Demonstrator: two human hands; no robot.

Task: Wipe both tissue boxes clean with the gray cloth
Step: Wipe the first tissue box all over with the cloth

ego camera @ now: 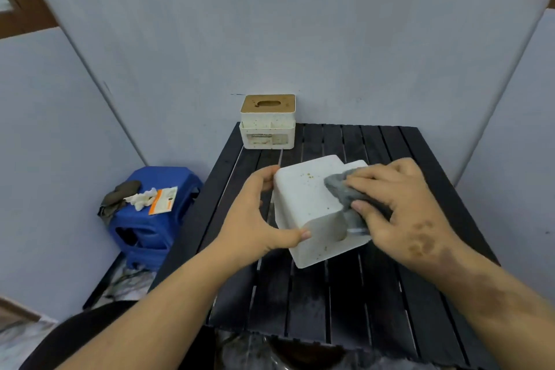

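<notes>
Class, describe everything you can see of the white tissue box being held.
The white tissue box looks like plastic, speckled with brown spots. It lies tipped over on the black slatted table, near its middle. The left hand grips its left side; the right hand presses the gray cloth against it.

The right hand (399,207) hid most of the gray cloth (341,189); the far box's label (262,136) was too blurred to read
</notes>
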